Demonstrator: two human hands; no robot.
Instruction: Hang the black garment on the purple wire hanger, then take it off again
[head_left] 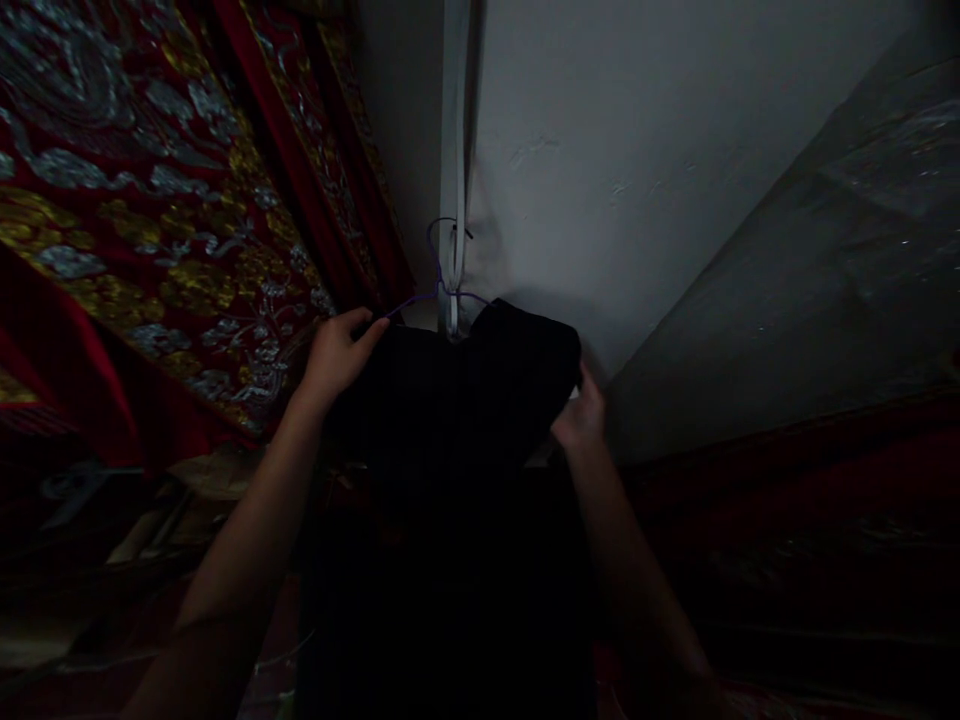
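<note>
In the dim middle of the head view, a black garment (450, 420) hangs on a thin purple wire hanger (411, 299). The hanger's hook is beside a pale cord or strap (457, 180) that runs down the wall. My left hand (341, 350) is closed at the garment's left shoulder, thumb and fingers at the hanger's end. On the other side, my right hand (583, 412) grips the garment's right edge, its fingers mostly hidden behind the cloth. A small white patch shows beside that hand. Darkness hides the garment's lower part.
Red cloth with gold and silver embroidery (187, 200) hangs close on the left. A pale wall (615, 180) stands behind, with clear plastic sheeting (840, 250) over the right side. Brown papery items (210, 472) lie low on the left. Dark red fabric (825, 480) is at lower right.
</note>
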